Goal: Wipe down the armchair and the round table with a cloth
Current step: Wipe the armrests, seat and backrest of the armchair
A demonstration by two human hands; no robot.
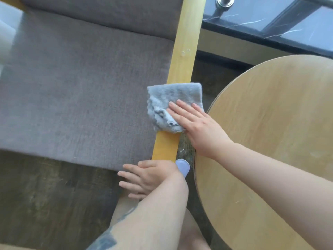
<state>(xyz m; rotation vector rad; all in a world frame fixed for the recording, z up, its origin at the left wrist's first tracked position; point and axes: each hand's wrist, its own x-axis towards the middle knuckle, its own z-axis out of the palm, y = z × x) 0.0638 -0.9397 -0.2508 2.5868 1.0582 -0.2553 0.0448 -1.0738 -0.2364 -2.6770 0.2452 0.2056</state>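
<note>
An armchair with a grey fabric seat cushion (81, 91) and a yellow wooden armrest (187, 42) fills the left and middle of the view. A folded grey-blue cloth (171, 98) lies across the armrest. My right hand (196, 127) presses flat on the cloth with straight fingers. My left hand (144, 177) rests with spread fingers at the near end of the armrest, holding nothing. The round light-wood table (279, 141) stands right beside the armrest.
A pale lilac rounded object (182, 166) sits between the armrest's near end and the table edge. Dark wood floor (54, 195) lies in front of the chair. A dark marble ledge (270, 24) with a metal fitting runs along the back right.
</note>
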